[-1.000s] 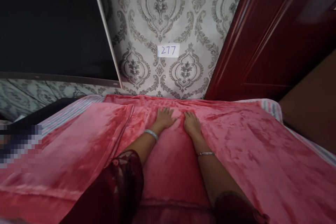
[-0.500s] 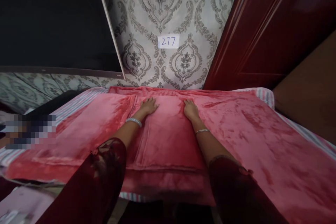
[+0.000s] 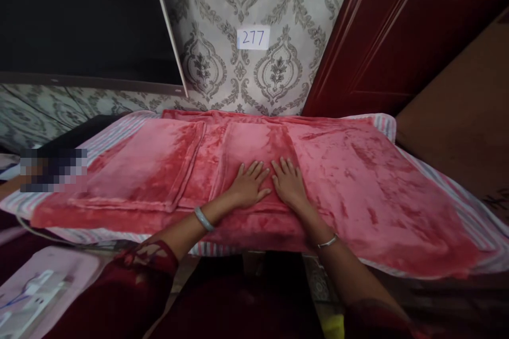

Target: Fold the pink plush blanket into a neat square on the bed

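Observation:
A pink plush blanket (image 3: pixel 358 180) lies spread over a table, with a folded panel (image 3: pixel 254 148) of it in the middle. My left hand (image 3: pixel 248 185) lies flat on the near part of that panel, fingers spread. My right hand (image 3: pixel 289 183) rests flat right beside it, fingers apart, almost touching the left. Each wrist wears a bangle. Neither hand holds anything.
A striped cloth (image 3: pixel 119 127) shows under the blanket at the table's edges. Behind stands a patterned wall with a paper label 277 (image 3: pixel 253 38), a dark screen (image 3: pixel 79 16) at the left and a dark red door (image 3: pixel 397 37) at the right. A pink object (image 3: pixel 35 286) lies low left.
Both hands have slid from the far edge of the folded panel back toward me and come together. The view has pulled back from the table.

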Demonstrator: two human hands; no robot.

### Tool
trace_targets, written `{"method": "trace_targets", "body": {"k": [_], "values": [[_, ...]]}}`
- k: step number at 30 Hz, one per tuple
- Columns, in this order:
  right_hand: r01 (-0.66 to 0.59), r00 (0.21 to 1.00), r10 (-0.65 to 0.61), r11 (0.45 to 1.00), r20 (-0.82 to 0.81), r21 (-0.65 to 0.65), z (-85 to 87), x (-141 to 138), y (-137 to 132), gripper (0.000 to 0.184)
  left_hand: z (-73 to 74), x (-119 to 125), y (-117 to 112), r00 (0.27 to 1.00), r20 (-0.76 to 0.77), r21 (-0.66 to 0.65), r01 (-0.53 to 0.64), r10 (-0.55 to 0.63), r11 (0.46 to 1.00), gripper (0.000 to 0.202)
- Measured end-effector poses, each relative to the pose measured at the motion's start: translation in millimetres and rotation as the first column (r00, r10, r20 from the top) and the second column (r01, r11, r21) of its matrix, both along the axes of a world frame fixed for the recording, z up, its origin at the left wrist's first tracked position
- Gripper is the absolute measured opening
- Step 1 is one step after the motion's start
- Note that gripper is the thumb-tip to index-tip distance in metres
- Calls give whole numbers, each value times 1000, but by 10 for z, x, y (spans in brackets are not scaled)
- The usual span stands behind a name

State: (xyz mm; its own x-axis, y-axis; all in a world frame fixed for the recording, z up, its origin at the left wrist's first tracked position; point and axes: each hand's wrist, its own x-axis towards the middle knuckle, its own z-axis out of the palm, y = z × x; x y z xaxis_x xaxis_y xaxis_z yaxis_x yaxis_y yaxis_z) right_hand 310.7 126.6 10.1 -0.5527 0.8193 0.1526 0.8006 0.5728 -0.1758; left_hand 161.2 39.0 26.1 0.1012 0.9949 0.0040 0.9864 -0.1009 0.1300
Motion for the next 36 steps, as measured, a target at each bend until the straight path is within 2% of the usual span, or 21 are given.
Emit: {"method": "trace_targets", "body": {"k": [3, 7, 13, 17, 22, 26, 31, 36], "values": [[7, 1000, -7, 999, 9, 35, -43, -1, -87, 56, -13, -5, -33, 1000, -8, -3, -20, 20, 1000, 70], [9, 1000, -9, 999, 4, 48, -33, -14, -69, 55, 65, -114, -101, 997, -23, -14, -80, 79, 997, 72], [11, 1000, -12, 1000, 25, 23, -20, -4, -66, 56, 59, -622, -436, 969, -33, -51, -248, 246, 967, 72], [13, 1000, -14, 1000, 20, 20, -44, -7, -59, 56, -5, -847, -576, 968, 39, -77, -243, 247, 967, 67], [-8, 1000, 8, 1000, -21, -3, -38, -4, 23, 57, -78, -897, -559, 969, 104, -35, -223, 226, 974, 68], [-7, 996, 6, 1000, -91, -8, -3, 156, 55, 59, -116, -919, -536, 970, 124, 3, -210, 208, 978, 68], [60, 993, -57, 998, -105, 22, -104, 481, -175, 56, -117, -932, -524, 970, 125, 9, -210, 207, 978, 68], [69, 994, -70, 997, -82, -18, -232, 561, -319, 56, -110, -923, -503, 972, 122, 22, -203, 199, 979, 67]]}}
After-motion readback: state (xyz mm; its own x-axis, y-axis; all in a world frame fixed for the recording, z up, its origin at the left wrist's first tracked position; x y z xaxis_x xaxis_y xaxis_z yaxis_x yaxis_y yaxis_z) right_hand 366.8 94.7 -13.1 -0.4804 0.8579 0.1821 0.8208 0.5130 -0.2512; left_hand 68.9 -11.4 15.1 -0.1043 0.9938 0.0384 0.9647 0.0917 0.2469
